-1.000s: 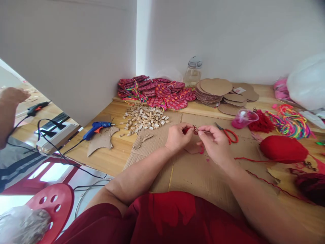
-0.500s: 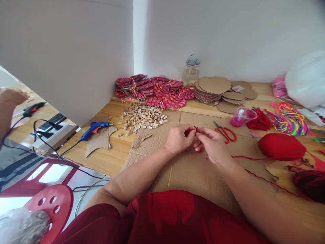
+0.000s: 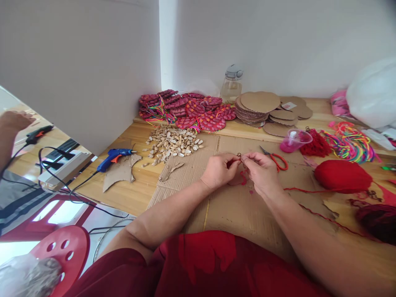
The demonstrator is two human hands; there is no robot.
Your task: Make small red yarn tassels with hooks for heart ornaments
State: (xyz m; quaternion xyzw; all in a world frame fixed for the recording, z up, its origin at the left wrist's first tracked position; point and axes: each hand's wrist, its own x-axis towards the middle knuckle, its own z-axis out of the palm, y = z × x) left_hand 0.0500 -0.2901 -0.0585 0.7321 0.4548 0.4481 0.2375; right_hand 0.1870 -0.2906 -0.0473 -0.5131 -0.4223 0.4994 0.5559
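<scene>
My left hand [image 3: 219,169] is closed, thumb and forefinger pinched at a small dark curled piece [image 3: 239,155] that pokes up between the fingertips. Its kind is too small to make out. Right up against it, my right hand [image 3: 262,170] is closed in a pinch too, and a bit of red yarn [image 3: 243,178] hangs below its fingers. Both hands are just above a cardboard sheet [image 3: 235,210]. Orange-handled scissors [image 3: 280,161] lie partly open beyond my right hand. A red ball of yarn [image 3: 342,176] sits to the right, its strand running toward my right wrist.
Peanut shells [image 3: 175,144] are heaped left of centre, near a blue glue gun [image 3: 113,159]. Along the back lie decorated red pieces [image 3: 201,111], cardboard discs [image 3: 260,102] and a bottle [image 3: 232,84]. A plastic cup [image 3: 295,140], colourful cords [image 3: 352,142] and dark yarn [image 3: 377,222] are at right.
My right hand has turned and its fingers have drawn together, so the red yarn beneath and the dark curled piece show more clearly. The view has shifted slightly.
</scene>
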